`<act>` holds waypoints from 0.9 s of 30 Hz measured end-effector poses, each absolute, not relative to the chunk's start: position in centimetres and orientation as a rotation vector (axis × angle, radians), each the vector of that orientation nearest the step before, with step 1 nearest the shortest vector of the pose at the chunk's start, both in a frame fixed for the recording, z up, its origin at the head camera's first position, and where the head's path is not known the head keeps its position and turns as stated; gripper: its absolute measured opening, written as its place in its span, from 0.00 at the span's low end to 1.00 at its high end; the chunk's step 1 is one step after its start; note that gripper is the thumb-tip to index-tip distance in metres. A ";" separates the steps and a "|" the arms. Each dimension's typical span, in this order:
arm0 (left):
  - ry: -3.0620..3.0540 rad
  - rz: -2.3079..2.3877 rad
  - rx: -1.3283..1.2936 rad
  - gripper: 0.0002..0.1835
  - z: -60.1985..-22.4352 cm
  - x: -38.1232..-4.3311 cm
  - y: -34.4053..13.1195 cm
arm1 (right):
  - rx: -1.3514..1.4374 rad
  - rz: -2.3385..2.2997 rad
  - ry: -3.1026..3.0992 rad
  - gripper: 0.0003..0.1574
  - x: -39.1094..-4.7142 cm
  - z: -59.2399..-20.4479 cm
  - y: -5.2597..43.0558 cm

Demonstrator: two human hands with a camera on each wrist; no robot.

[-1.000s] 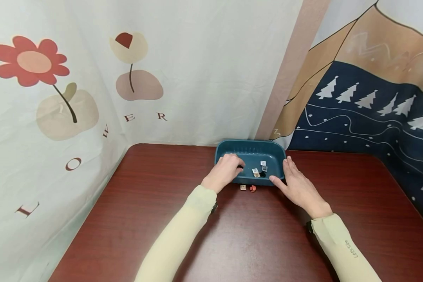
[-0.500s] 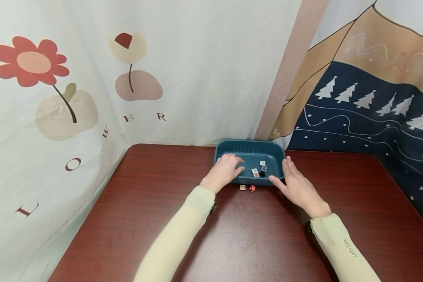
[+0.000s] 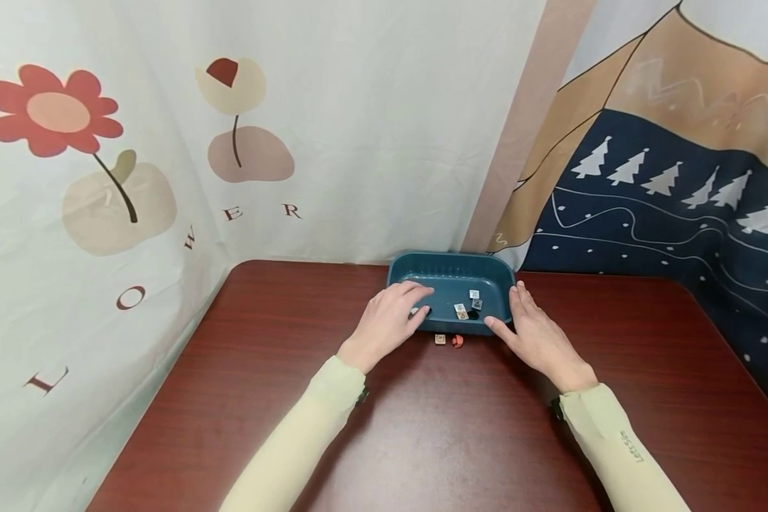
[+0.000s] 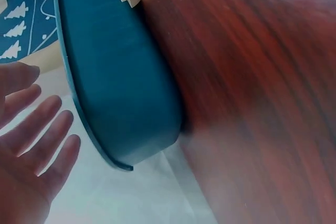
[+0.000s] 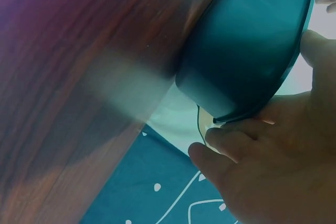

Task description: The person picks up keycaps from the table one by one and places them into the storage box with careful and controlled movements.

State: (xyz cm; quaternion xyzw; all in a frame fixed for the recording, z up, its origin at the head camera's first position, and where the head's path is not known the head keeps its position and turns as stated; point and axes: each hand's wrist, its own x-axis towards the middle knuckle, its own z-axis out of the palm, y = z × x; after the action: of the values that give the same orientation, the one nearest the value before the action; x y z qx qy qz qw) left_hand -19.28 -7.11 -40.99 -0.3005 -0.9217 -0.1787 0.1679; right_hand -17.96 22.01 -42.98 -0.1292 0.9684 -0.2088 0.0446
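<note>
A dark teal plastic bin stands at the far edge of the table. My left hand hangs over its left end, fingers spread and thumb apart; nothing shows in its grasp. A small dark piece shows in the bin beside the left thumb. My right hand rests against the bin's right end, straight fingers along the outside and thumb touching the front rim. Inside, towards the right, lie several small square keycap-like pieces, white, grey and black.
In front of the bin, on the table, lie a beige keycap-like piece and a small orange-red piece. Behind the table hang a white flower-print curtain and a dark blue tree-print cloth.
My left hand has drawn back left, its fingers opening wider, and a dark piece shows beside its thumb. The right hand stays at the bin's right end.
</note>
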 end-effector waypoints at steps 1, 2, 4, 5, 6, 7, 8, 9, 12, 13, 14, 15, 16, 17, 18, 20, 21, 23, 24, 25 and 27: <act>-2.589 -0.510 -0.877 0.16 -41.0 -19.1 -7.3 | -0.394 -0.636 2.960 0.66 -18.0 -42.9 22.0; -2.559 -0.509 -0.900 0.16 -41.0 -18.9 -7.5 | -0.394 -0.633 2.960 0.66 -18.0 -42.9 21.9; -2.510 -0.493 -0.952 0.15 -41.0 -18.5 -7.7 | -0.395 -0.630 2.957 0.66 -18.1 -42.8 21.8; -2.492 -0.478 -0.981 0.15 -41.0 -18.2 -7.8 | -0.397 -0.626 2.957 0.65 -18.1 -42.8 21.8; -2.479 -0.453 -1.012 0.14 -41.1 -18.0 -7.8 | -0.396 -0.626 2.956 0.65 -18.2 -42.8 21.7; -2.466 -0.432 -1.045 0.14 -41.1 -17.8 -7.8 | -0.397 -0.624 2.956 0.65 -18.2 -42.7 21.7; -2.458 -0.402 -1.076 0.13 -41.2 -17.5 -7.8 | -0.398 -0.623 2.956 0.65 -18.2 -42.7 21.7; -2.451 -0.379 -1.111 0.13 -41.2 -17.3 -7.7 | -0.398 -0.623 2.956 0.65 -18.2 -42.7 21.7; -2.446 -0.316 -1.224 0.12 -41.5 -16.6 -7.4 | -0.396 -0.623 2.956 0.65 -18.3 -42.7 21.6; -2.452 -0.290 -1.258 0.12 -41.6 -16.4 -7.2 | -0.396 -0.624 2.956 0.65 -18.3 -42.7 21.6; -2.464 -0.260 -1.283 0.12 -41.7 -16.3 -7.0 | -0.394 -0.626 2.953 0.66 -18.3 -42.7 21.6; -2.481 -0.233 -1.306 0.13 -41.8 -16.1 -6.8 | -0.392 -0.628 2.951 0.66 -18.3 -42.7 21.6; -2.501 -0.202 -1.321 0.13 -41.9 -16.0 -6.5 | -0.392 -0.628 2.950 0.66 -18.3 -42.7 21.6; -2.525 -0.161 -1.328 0.14 -42.0 -15.8 -6.3 | -0.392 -0.629 2.949 0.66 -18.3 -42.7 21.6; -2.551 -0.128 -1.330 0.16 -42.2 -15.8 -6.1 | -0.393 -0.630 2.948 0.66 -18.3 -42.7 21.6; -2.604 -0.065 -1.318 0.19 -42.6 -15.6 -5.8 | -0.394 -0.630 2.949 0.66 -18.3 -42.8 21.6; -2.629 -0.036 -1.309 0.21 -42.8 -15.6 -5.6 | -0.394 -0.630 2.951 0.66 -18.3 -42.8 21.6; -2.672 0.015 -1.285 0.24 -43.2 -15.5 -5.4 | -0.392 -0.630 2.952 0.66 -18.3 -42.8 21.6; -2.687 0.038 -1.270 0.25 -43.4 -15.5 -5.3 | -0.391 -0.631 2.952 0.66 -18.3 -42.8 21.6; -2.698 0.061 -1.253 0.26 -43.5 -15.5 -5.2 | -0.391 -0.631 2.953 0.66 -18.3 -42.8 21.6; -2.715 0.093 -1.224 0.27 -43.7 -15.6 -5.1 | -0.390 -0.629 2.955 0.66 -18.3 -42.7 21.6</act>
State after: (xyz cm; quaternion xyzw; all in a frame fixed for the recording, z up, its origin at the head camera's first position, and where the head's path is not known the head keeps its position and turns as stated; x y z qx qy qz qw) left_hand -15.57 -5.08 -43.73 -0.4094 -0.9082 0.0312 0.0808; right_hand -18.31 21.62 -42.73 -0.1278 0.9689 -0.2063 0.0476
